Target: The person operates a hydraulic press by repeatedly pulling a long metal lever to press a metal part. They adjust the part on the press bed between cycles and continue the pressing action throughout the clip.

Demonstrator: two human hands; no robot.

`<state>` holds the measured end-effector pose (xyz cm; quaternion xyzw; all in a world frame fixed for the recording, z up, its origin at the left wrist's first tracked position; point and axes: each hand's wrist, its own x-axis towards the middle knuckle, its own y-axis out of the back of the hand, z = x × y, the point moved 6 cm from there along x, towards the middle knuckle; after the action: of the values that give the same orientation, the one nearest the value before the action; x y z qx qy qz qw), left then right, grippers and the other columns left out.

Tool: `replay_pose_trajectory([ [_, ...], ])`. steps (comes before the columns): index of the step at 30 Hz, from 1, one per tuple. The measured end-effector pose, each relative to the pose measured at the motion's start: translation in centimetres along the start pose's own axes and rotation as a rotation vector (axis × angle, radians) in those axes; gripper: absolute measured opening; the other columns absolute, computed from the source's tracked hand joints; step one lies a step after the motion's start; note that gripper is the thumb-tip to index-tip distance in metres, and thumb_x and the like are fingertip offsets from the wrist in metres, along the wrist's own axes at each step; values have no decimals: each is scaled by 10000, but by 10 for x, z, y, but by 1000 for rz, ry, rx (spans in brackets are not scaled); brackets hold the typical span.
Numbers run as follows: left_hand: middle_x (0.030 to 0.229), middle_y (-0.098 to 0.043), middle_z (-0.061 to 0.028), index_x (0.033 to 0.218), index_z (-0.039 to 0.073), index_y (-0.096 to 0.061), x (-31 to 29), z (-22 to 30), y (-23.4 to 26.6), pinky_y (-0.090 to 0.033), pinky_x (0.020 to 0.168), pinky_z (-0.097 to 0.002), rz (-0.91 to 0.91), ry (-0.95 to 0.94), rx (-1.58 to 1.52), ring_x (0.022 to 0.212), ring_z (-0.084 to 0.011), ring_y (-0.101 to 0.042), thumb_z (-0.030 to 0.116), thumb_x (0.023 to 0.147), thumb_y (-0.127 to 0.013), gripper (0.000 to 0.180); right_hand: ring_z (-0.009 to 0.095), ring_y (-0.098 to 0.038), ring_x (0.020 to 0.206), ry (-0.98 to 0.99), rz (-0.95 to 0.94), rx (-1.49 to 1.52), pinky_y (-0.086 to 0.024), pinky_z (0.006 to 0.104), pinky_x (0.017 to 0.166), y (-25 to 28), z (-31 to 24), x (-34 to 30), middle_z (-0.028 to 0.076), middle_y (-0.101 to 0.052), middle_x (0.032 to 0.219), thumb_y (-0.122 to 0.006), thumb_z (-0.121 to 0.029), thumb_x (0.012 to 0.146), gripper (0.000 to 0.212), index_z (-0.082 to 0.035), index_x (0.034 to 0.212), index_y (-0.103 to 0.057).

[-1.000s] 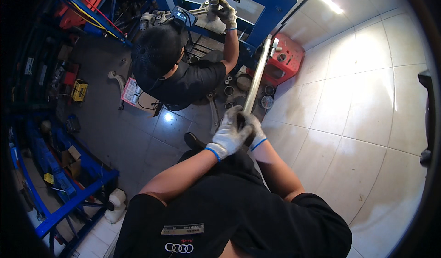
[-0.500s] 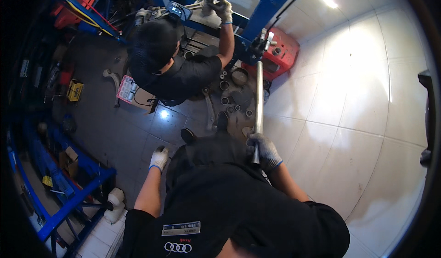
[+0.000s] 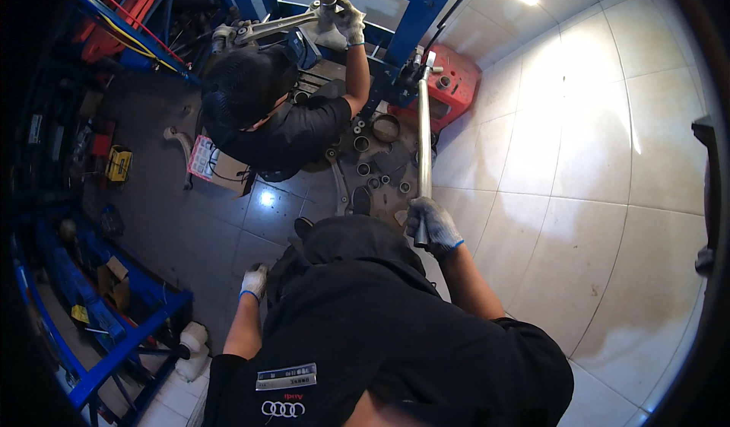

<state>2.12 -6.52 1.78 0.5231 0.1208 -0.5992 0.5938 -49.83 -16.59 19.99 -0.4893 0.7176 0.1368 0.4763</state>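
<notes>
My right hand, in a grey-white work glove, is closed around the near end of a long metal pipe. The pipe points away from me, and its far end meets or overlaps a metal fitting on the blue press frame. Beside my left thigh hangs my gloved left hand, its fingers curled in and no object visible in it. Ahead, a co-worker's gloved hand touches the part under the press ram, by a metal suspension arm.
A red machine housing stands beside the press. Several metal rings and another suspension arm lie on the floor ahead. The co-worker crouches ahead-left. A blue rack stands at left; a tiled wall rises at right.
My right hand has pushed the pipe forward, so its far end now reaches the fitting. My left hand has drawn back slightly. The co-worker's hand stays by the ram.
</notes>
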Motion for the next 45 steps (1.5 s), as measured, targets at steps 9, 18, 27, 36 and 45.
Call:
replay_pose_trajectory([
  [9, 998, -718, -128, 1195, 23, -654, 1, 10, -9, -514, 795, -401, 21, -31, -126, 899, -306, -658, 318, 932, -585, 401, 205, -562, 513, 135, 277, -309, -506, 371, 469, 18, 29, 67, 47, -544, 697, -663, -158, 857, 248, -54, 1054, -554],
  [18, 742, -615, -70, 947, 86, -680, -5, -40, -3, -422, 488, -360, -66, -44, -25, 557, -189, -556, 275, 938, -541, 234, 227, -658, 660, 336, -323, 280, -552, 320, 573, -43, -156, -42, 126, -659, 883, -587, -153, 915, 221, 31, 1038, -590],
  [27, 1022, -720, -150, 1108, 38, -705, -18, 27, -10, -511, 856, -399, 43, -38, -134, 965, -293, -666, 360, 922, -601, 387, 215, -553, 460, 159, 239, -383, -443, 346, 397, -21, -69, 24, 93, -570, 627, -605, -47, 840, 109, -24, 945, -590],
  [36, 1287, -651, -203, 1271, 15, -646, -23, -4, -12, -450, 1030, -401, -33, 3, 219, 1235, -343, -591, 357, 939, -585, 480, 432, -612, 1167, 48, 495, -1117, -492, 503, 992, 49, 56, 137, 298, -628, 1223, -710, -371, 820, 802, -76, 1456, -322],
  [45, 1117, -718, -150, 1218, 37, -672, -65, 18, 22, -508, 899, -411, 58, 276, -248, 1032, -320, -672, 348, 934, -593, 428, 197, -653, 668, 43, 219, -666, -532, 347, 602, 0, 67, 162, 76, -676, 808, -750, -266, 828, 313, -32, 1001, -637],
])
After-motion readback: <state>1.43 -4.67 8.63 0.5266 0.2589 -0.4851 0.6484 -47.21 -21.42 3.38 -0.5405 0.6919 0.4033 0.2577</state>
